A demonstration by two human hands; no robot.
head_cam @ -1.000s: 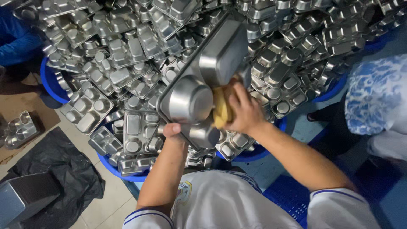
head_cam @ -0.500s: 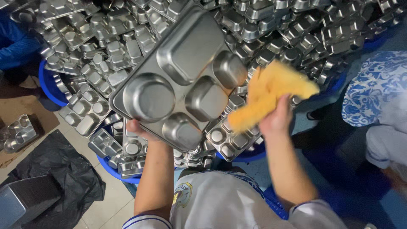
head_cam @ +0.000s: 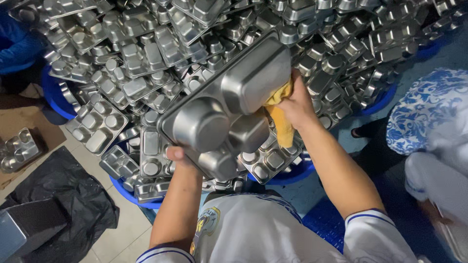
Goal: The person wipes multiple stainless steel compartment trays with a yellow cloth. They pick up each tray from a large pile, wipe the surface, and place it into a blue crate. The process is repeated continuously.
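The left hand (head_cam: 176, 155) grips the steel tray (head_cam: 229, 109) by its near edge, underside up, so the right hand (head_cam: 295, 104), fingers closed on a yellow cloth (head_cam: 282, 122), can rub it.

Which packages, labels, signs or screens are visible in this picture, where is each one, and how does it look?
Shirt badge: on the chest of the person's white shirt, bottom centre; small shield shape, yellow and dark.
Cardboard sheet: flat on the floor at the left edge; plain brown, one steel tray on it.
Black plastic bag: crumpled on the floor, lower left.
No signs or screens are in view.
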